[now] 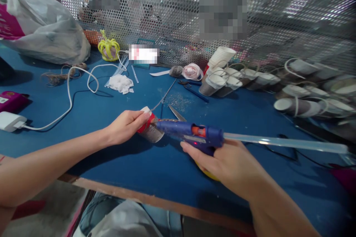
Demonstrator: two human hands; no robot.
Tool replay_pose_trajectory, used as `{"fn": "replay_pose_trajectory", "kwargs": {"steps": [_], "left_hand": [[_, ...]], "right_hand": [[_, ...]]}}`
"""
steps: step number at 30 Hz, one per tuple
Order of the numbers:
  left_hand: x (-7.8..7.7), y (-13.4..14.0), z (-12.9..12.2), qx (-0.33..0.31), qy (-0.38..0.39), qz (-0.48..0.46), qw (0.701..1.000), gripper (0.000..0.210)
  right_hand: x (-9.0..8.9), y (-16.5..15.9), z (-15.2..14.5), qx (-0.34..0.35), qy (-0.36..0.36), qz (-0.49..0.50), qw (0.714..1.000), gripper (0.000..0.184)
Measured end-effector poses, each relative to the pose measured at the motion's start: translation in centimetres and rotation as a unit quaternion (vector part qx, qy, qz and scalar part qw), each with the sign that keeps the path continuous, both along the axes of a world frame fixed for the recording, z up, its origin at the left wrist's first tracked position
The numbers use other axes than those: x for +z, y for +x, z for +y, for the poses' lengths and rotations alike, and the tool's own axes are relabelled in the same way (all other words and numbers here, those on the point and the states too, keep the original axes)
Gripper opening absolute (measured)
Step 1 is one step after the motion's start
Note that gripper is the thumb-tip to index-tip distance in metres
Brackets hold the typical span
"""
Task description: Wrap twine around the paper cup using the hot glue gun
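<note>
My left hand (129, 126) grips a small paper cup (154, 133) with a red band and a greyish wrapped part, tipped on its side just above the table. A thin grey cord (164, 98) runs from the cup toward a ball of grey yarn (176, 70). In my right hand (226, 161) is a blue glue gun (189, 131), its red light lit and a long clear glue stick (283, 142) jutting from its back. The gun's nozzle is at the cup's side; whether it touches, I cannot tell. Scissors (177, 113) lie partly hidden under the gun.
Several wrapped cups with handles (219, 81) stand at the right back. Blue pliers (194, 90), a pink ribbon roll (192, 71), white scraps (120, 83) and a yellow pumpkin-shaped piece (108, 49) lie toward the back. A white cable (69, 96) crosses the left. Perforated metal (172, 18) bounds the table.
</note>
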State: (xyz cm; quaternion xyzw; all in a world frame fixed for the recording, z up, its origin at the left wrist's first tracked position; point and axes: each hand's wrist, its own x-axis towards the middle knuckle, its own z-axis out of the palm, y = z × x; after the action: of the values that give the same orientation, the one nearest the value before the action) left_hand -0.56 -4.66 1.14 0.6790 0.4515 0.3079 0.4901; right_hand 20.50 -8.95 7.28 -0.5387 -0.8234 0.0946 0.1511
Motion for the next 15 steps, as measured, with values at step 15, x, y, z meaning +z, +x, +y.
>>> {"fn": "replay_pose_trajectory", "kwargs": {"steps": [15], "left_hand": [[0.26, -0.38, 0.05, -0.024, 0.016, 0.021, 0.999, 0.046]], "right_hand": [[-0.16, 0.52, 0.21, -0.032, -0.09, 0.002, 0.995, 0.043]]}}
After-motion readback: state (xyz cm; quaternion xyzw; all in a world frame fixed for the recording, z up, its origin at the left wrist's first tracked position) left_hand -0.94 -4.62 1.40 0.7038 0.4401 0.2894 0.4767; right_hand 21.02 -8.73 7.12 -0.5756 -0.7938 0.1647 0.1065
